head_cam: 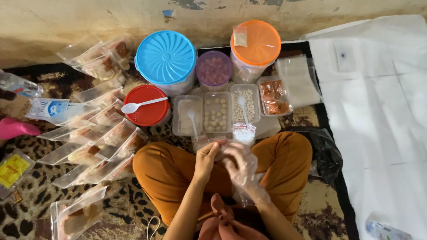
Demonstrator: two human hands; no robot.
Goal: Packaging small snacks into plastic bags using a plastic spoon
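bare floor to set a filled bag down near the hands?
White sheet, right of the black bag, is bare. Carpet by the right knee too. Crowded: filled packets on the left, tubs ahead of both hands.

Bare left hand (pixel 205 159) and plastic-gloved right hand (pixel 240 163) pinch a small clear bag (pixel 221 143) above orange-trousered crossed legs, near open food tubs (pixel 217 112)

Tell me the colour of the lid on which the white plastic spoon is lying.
Red: the spoon rests on the red lid, in the head view.

Glossy clear plastic glove (pixel 242 171), ribbed blue plastic lid (pixel 165 57), matt orange cloth trousers (pixel 155 171).
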